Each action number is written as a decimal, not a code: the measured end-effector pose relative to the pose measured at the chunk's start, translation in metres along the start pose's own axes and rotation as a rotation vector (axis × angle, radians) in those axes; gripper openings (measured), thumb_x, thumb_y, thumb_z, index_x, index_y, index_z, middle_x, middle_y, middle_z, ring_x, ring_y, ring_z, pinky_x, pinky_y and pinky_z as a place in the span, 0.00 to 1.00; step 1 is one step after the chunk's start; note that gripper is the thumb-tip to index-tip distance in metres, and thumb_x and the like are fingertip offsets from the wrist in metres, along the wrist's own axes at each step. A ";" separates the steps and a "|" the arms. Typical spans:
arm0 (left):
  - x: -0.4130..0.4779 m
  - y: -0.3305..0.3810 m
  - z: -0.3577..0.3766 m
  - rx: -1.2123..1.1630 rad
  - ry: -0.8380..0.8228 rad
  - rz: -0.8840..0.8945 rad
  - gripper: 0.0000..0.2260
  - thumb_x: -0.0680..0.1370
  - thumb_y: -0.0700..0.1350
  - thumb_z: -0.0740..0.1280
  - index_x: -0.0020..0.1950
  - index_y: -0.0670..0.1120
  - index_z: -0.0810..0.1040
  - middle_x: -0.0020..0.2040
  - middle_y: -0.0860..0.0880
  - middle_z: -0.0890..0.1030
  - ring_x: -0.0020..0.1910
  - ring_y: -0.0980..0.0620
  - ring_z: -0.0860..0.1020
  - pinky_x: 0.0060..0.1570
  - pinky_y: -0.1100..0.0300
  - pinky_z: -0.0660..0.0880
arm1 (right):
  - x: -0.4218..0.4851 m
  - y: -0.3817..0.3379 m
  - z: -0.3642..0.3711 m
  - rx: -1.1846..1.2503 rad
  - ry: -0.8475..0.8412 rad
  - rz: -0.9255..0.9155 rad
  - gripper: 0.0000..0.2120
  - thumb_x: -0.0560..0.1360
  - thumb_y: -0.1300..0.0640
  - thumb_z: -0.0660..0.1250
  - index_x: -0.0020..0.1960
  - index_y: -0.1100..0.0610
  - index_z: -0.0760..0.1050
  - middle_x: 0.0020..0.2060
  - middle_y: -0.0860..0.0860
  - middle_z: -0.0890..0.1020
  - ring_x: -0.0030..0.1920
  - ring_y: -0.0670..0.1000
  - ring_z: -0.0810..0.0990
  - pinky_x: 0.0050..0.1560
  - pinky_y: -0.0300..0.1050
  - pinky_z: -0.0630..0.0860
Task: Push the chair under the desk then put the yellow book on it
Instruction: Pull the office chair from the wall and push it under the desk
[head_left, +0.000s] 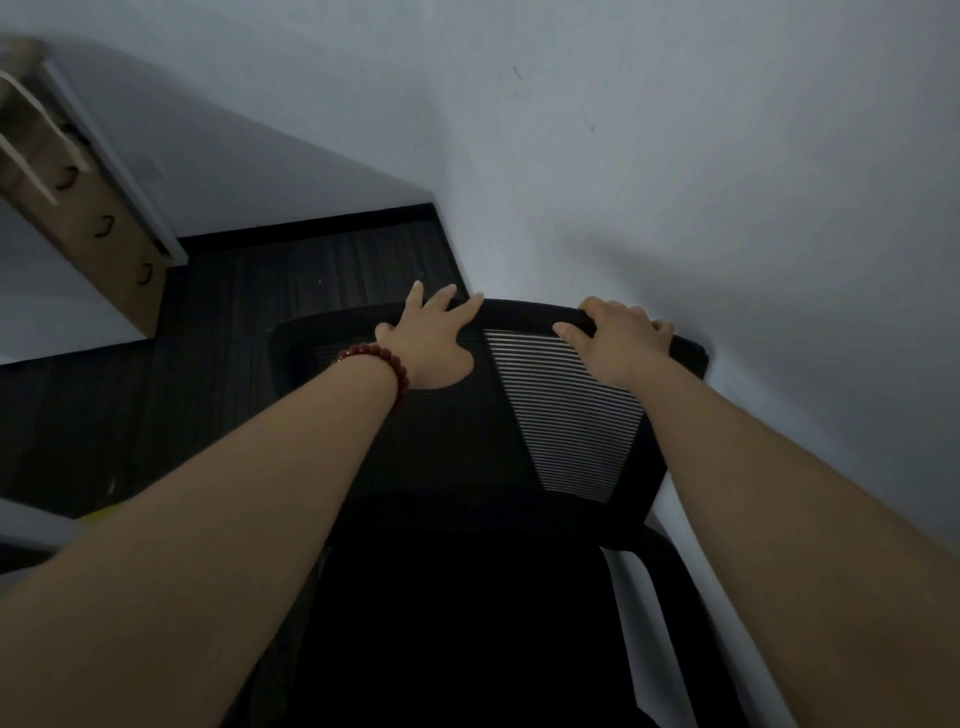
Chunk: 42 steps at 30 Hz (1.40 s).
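A black mesh office chair (519, 431) stands right in front of me, its backrest top close to the wall. My left hand (434, 338) lies on the backrest's top edge with the fingers spread, a red bead bracelet on the wrist. My right hand (618, 338) is curled over the top rail further right, thumb on the mesh. A small patch of yellow (101, 514) shows at the lower left behind my left forearm; it may be the book. The white desk's edge (31, 525) shows at the far left.
A light blue-grey wall (727, 182) runs close along the chair's right side. Dark wood floor (311, 270) stretches ahead. A wooden unit with drawer handles and a white frame (104, 208) stands at the upper left.
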<state>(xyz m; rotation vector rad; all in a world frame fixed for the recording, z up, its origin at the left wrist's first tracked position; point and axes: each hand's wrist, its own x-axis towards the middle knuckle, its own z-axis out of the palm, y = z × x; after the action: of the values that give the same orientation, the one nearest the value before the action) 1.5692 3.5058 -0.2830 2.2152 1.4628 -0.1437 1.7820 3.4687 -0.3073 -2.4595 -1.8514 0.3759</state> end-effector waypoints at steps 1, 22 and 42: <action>0.001 0.004 0.002 0.002 0.006 0.014 0.35 0.76 0.43 0.62 0.77 0.59 0.47 0.79 0.52 0.45 0.77 0.45 0.38 0.70 0.33 0.46 | -0.004 0.004 -0.001 -0.002 -0.002 0.021 0.25 0.78 0.35 0.49 0.65 0.50 0.68 0.60 0.54 0.75 0.61 0.58 0.70 0.63 0.58 0.61; -0.027 0.089 0.050 -0.151 0.132 -0.026 0.27 0.78 0.58 0.61 0.76 0.54 0.59 0.78 0.45 0.49 0.76 0.42 0.37 0.72 0.37 0.45 | -0.087 0.045 0.002 0.010 0.012 0.151 0.25 0.79 0.38 0.48 0.64 0.55 0.67 0.60 0.56 0.74 0.62 0.58 0.70 0.64 0.61 0.61; -0.061 0.181 0.110 -0.725 0.231 -0.240 0.44 0.64 0.64 0.74 0.74 0.57 0.56 0.76 0.44 0.31 0.68 0.34 0.68 0.65 0.48 0.71 | -0.184 0.080 0.010 0.093 0.008 0.519 0.24 0.80 0.40 0.48 0.66 0.56 0.65 0.66 0.59 0.70 0.66 0.60 0.66 0.66 0.63 0.58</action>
<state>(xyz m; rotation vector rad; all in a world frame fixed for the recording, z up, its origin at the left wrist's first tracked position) 1.7231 3.3485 -0.2992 1.5015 1.5705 0.5049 1.8080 3.2696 -0.2998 -2.8358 -1.1345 0.4527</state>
